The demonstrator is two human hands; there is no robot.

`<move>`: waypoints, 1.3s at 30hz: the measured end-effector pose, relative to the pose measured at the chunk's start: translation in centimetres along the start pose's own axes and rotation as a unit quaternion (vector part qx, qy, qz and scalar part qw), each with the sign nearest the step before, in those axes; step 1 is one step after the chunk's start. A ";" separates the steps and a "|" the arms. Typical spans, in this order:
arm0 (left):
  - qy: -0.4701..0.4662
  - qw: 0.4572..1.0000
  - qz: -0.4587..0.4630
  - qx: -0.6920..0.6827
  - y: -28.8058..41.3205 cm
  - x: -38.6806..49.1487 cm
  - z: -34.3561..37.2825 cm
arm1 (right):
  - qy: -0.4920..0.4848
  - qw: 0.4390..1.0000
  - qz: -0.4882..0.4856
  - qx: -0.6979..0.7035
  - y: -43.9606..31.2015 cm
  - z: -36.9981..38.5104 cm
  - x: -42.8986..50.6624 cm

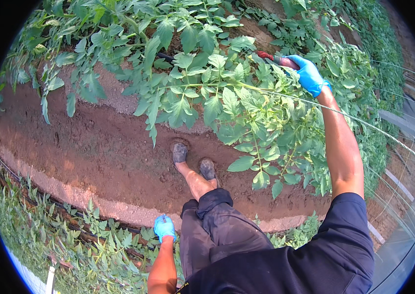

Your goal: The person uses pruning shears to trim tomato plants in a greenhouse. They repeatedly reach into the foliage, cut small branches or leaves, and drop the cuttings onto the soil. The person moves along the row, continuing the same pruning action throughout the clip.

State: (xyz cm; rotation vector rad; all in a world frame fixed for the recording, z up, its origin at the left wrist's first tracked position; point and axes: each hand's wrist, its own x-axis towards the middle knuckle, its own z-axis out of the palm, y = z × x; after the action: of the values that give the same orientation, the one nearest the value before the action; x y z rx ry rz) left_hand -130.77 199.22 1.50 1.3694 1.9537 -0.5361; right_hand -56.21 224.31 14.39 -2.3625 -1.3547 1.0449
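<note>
My right hand (305, 75), in a blue disposable glove, reaches out into the tomato plants at upper right. It grips a hand tool with a dull red handle (289, 63) and a bright red end (265, 55) pointing left among the leaves; its exact kind is unclear. Just below the tool, a tomato stem (225, 85) runs sideways, in line with a pale twine (372, 125) that crosses my forearm. My left hand (164, 228), also gloved in blue, hangs low beside my leg with curled fingers. Nothing shows in it, though its palm is hidden.
Both my shoes (180, 152) stand in a brown soil furrow (93, 147) between two planted rows. Behind me grows another row of tomato plants (93, 253) with a dark irrigation hose (134, 230). Several taut strings (394, 185) slant down at right, near a grey plastic sheet (409, 239).
</note>
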 end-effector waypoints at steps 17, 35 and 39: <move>0.012 1.000 -0.009 0.006 0.2 2.0 -1.4 | -0.027 0.998 -0.003 -0.054 0.9 1.0 -2.2; 0.092 0.983 0.098 -0.123 8.9 8.0 -11.3 | 0.140 0.694 0.086 0.701 -12.0 7.7 -27.4; 0.149 0.967 0.155 -0.134 10.6 9.4 -14.2 | -0.066 0.701 0.182 0.687 -18.0 14.4 -28.6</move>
State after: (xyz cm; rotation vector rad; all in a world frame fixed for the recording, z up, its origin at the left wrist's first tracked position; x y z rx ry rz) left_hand -127.07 218.70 4.85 1.6049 1.8997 0.0856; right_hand -87.05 208.51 26.65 -1.3028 0.1432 1.5235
